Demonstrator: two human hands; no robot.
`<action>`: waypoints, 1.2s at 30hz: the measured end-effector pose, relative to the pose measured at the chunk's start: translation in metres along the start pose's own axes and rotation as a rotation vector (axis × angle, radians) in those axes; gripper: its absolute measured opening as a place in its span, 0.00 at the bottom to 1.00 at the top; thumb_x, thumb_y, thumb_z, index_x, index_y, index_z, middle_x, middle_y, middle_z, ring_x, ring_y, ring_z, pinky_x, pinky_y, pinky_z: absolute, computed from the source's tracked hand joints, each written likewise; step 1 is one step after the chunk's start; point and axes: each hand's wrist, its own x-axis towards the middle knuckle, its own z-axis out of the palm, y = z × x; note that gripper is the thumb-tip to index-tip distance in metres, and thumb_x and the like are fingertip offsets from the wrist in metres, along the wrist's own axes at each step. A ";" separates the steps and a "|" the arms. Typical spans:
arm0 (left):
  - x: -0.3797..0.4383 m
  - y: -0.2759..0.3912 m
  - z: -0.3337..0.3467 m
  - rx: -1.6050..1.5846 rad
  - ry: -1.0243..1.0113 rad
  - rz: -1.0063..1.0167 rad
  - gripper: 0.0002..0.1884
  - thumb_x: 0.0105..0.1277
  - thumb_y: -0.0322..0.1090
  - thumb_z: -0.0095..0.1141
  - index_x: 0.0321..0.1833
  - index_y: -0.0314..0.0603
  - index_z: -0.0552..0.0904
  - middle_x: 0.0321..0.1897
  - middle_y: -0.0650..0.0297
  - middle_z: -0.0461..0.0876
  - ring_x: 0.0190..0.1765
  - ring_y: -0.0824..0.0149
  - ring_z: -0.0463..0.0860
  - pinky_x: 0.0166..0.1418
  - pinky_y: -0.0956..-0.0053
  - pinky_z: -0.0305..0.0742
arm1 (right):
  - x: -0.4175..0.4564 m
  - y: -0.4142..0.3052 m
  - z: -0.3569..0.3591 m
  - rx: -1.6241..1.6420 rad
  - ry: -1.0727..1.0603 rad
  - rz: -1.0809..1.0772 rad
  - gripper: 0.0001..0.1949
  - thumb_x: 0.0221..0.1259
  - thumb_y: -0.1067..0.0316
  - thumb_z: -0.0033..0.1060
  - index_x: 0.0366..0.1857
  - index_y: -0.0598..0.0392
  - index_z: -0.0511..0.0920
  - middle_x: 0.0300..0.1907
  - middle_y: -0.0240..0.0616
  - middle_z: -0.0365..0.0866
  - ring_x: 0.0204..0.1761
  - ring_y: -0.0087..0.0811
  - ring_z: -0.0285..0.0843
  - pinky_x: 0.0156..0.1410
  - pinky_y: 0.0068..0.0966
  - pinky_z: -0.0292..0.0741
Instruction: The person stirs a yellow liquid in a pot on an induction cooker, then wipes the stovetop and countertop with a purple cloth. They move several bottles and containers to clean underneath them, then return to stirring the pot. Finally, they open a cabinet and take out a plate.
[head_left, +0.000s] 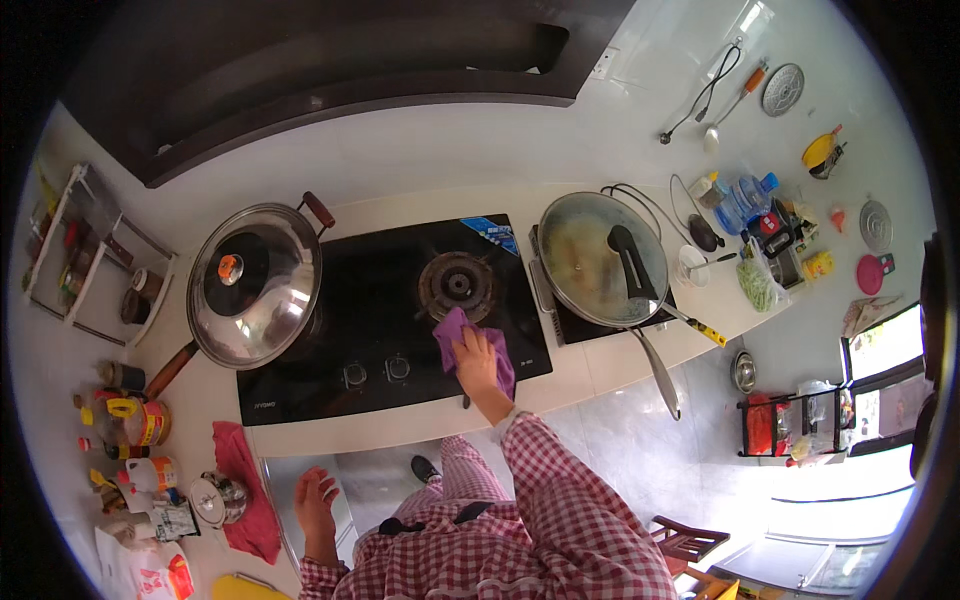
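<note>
My right hand (478, 365) presses a purple cloth (501, 352) against the black glass gas cooktop (360, 307), just in front of the right burner (456, 283). Part of the cloth is bunched under my fingers, and its upper tip reaches the burner's rim. Two control knobs (376, 372) sit left of the cloth. My left hand (316, 499) hangs before the counter's front edge with nothing in it, its fingers loosely curled and apart. A wok with a domed metal lid (259, 300) covers the cooktop's left end, hiding what lies beneath.
A pan with a glass lid (574, 270) stands on a second hob at the right, its handle (660, 375) jutting past the counter edge. A red cloth (244, 502), a lidded metal pot (214, 501) and several bottles (139, 420) crowd the left. The range hood (352, 60) overhangs the back.
</note>
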 end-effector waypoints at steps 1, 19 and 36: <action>0.003 0.002 0.004 0.003 -0.019 0.013 0.11 0.67 0.40 0.53 0.48 0.44 0.77 0.39 0.65 0.80 0.39 0.68 0.80 0.39 0.76 0.75 | -0.005 0.011 -0.001 0.007 -0.022 0.024 0.20 0.48 0.71 0.53 0.49 0.49 0.76 0.59 0.42 0.66 0.60 0.45 0.62 0.59 0.41 0.64; 0.006 -0.001 0.002 0.009 0.021 0.031 0.10 0.67 0.38 0.53 0.46 0.44 0.78 0.39 0.65 0.80 0.37 0.70 0.80 0.38 0.76 0.75 | -0.016 0.073 -0.046 0.228 0.261 0.323 0.23 0.46 0.76 0.52 0.53 0.57 0.72 0.53 0.58 0.68 0.56 0.57 0.63 0.63 0.43 0.63; 0.018 0.003 0.021 0.033 -0.051 0.019 0.11 0.68 0.39 0.53 0.48 0.42 0.77 0.40 0.64 0.80 0.39 0.70 0.80 0.39 0.77 0.75 | -0.032 0.000 -0.013 0.333 -0.082 -0.390 0.19 0.43 0.72 0.55 0.45 0.47 0.79 0.51 0.42 0.75 0.59 0.42 0.68 0.61 0.40 0.66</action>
